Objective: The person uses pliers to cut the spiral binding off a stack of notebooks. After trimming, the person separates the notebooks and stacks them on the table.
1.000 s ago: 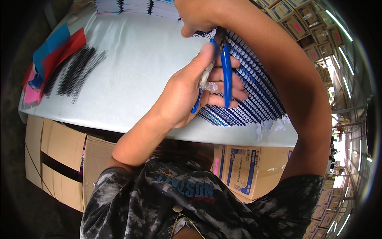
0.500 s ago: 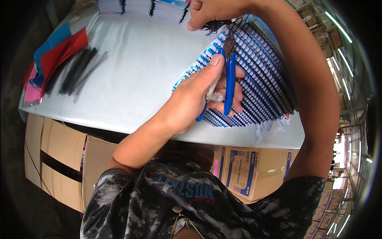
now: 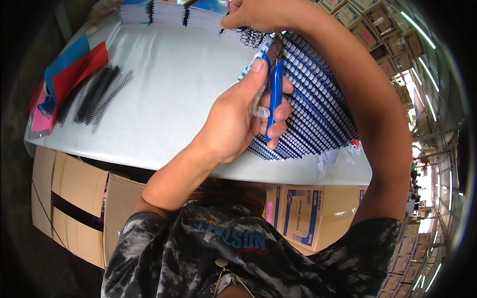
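Observation:
My left hand (image 3: 233, 116) is closed round a pair of blue-handled wire cutters (image 3: 275, 99), their dark jaws pointing up and away from me. A small wad of clear plastic (image 3: 261, 112) also sits in this palm. Beneath the cutters lies a fanned stack of spiral-bound notebooks (image 3: 318, 104), black coils along their edges. My right hand (image 3: 248, 15) reaches over to the far side, its fingers pinched together; what they hold is hidden. Just below it is a tangle of black coil wire (image 3: 252, 37). Beyond stand stacks of notebooks (image 3: 169, 14) with black spirals.
On the table's left lie loose black spiral coils (image 3: 97, 94) beside red (image 3: 89, 67) and blue (image 3: 67, 59) sheets. Crumpled white scraps (image 3: 334, 159) are at the near right edge. Cardboard boxes (image 3: 298, 213) stand below the table; more boxes (image 3: 367, 37) are piled far right.
My right hand has shifted slightly left, and more of the coil tangle shows below it. My left hand has moved a little left with the cutters. The view has shifted slightly.

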Tool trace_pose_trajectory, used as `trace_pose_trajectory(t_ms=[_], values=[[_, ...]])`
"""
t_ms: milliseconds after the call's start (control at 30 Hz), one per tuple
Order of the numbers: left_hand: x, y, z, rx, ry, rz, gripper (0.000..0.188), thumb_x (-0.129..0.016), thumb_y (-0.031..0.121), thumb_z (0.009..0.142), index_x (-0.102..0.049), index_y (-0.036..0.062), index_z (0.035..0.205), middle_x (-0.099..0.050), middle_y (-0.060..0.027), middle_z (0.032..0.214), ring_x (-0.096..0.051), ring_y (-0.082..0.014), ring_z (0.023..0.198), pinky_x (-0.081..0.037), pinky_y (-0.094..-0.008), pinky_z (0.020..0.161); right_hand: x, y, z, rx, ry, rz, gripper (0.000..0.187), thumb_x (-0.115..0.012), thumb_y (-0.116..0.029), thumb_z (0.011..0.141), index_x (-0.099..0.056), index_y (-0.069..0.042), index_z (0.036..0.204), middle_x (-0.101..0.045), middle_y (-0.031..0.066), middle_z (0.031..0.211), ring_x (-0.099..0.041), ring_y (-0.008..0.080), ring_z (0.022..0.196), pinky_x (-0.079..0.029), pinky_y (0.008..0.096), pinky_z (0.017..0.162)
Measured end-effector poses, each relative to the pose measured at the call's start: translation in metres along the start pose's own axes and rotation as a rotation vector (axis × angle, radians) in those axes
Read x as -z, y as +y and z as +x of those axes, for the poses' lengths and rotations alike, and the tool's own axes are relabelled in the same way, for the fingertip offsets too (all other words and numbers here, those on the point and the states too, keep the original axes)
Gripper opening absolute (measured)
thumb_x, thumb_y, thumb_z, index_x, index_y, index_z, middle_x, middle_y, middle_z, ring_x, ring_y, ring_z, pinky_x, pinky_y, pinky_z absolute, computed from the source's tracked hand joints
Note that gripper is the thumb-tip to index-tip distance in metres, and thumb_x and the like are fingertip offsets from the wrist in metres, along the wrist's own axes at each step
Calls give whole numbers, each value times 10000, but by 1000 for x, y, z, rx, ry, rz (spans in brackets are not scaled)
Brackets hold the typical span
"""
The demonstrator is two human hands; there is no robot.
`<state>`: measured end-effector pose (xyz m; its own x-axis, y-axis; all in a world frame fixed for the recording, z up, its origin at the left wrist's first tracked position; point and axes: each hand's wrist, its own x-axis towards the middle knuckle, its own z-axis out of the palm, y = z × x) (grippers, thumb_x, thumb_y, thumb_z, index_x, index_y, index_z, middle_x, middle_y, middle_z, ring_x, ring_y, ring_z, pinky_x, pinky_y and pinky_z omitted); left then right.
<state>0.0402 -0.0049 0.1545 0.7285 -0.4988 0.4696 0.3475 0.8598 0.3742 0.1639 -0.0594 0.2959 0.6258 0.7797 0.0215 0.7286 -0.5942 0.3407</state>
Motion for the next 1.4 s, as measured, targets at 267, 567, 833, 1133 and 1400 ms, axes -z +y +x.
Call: trace_pose_trajectory(t_ms=[267,567,833,1133,1400], values=[[-35,-2,12,88,279,430,683,-207,539,954,-460,-44,1204,-627,-201,965,-643,-320,918,-544,-367,781,1,1,-7,-241,51,369,293,-636,-293,694,-666,-2,700,-611,233,666,-638,339,663,-507,382,667],[-22,-1,14,53,141,88,543,-274,495,970,-493,6,1060,-555,-88,766,-570,-195,633,-516,-319,560,5,-5,-15,-300,168,504,281,-657,-281,689,-676,-3,722,-616,246,685,-645,343,687,-512,387,678],[-29,-6,2,108,145,119,618,-232,540,957,-462,7,1171,-587,-115,858,-614,-227,768,-530,-349,644,15,25,3,-68,199,448,336,-569,-342,812,-641,-18,766,-611,162,647,-581,241,528,-443,349,464],[24,-7,-69,153,388,98,633,-216,556,944,-453,20,1184,-560,-132,891,-610,-268,802,-535,-420,697,36,182,-133,-546,415,1540,288,-654,-342,832,-562,-70,836,-476,-7,602,-369,42,392,-222,148,281],[101,11,-147,55,990,239,505,-398,524,919,-512,63,1091,-560,-89,868,-582,-229,775,-536,-401,683,-159,212,-304,-1315,528,763,436,-650,-468,769,-665,-33,741,-563,46,580,-500,131,469,-394,309,439]])
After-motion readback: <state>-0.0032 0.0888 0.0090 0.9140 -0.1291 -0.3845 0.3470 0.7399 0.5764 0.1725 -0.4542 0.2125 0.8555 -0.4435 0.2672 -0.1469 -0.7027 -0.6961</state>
